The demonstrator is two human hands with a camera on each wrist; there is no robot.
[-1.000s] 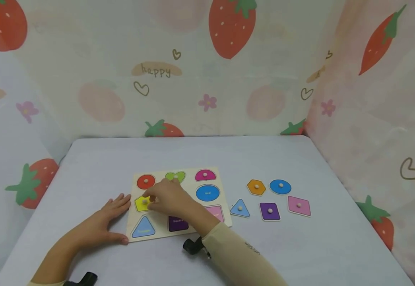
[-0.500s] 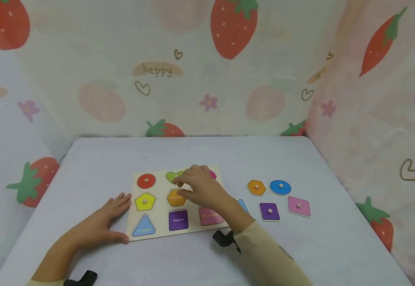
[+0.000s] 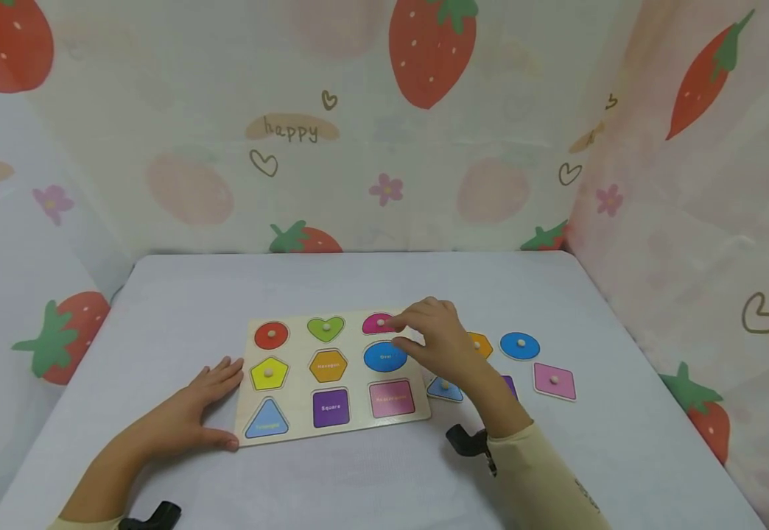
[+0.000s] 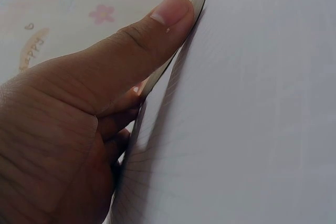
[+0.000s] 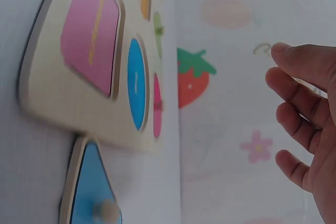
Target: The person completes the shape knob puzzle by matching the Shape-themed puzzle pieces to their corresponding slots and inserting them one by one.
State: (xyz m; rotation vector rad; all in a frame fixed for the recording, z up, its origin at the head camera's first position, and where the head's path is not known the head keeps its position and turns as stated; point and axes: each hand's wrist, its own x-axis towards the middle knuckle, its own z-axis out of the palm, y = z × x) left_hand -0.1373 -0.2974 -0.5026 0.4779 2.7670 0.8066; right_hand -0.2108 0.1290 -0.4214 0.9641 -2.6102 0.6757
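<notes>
A wooden shape puzzle board (image 3: 299, 379) lies on the table. My left hand (image 3: 192, 409) rests flat beside it, fingers and thumb straight along its left edge; in the left wrist view the thumb touches the edge. My right hand (image 3: 443, 344) hovers over the board's right side near the magenta semicircle (image 3: 374, 323), fingers loosely bent, with nothing visible between them. The semicircle, red circle (image 3: 265, 336), green heart (image 3: 318, 330) and yellow pentagon (image 3: 261, 375) have knobs and sit in their recesses. The triangle, square, hexagon, oval and rectangle recesses show printed colours.
Right of the board lie loose knobbed pieces: a blue triangle (image 3: 439, 391), orange hexagon (image 3: 483, 344), blue oval (image 3: 510, 342), pink parallelogram-like piece (image 3: 563, 379) and a purple square (image 3: 510, 383), mostly hidden by my right arm. The triangle lies close to the board's edge.
My right hand has moved right, from over the yellow pentagon past the heart to near the semicircle, uncovering the middle of the board. The left hand has stayed in place.
</notes>
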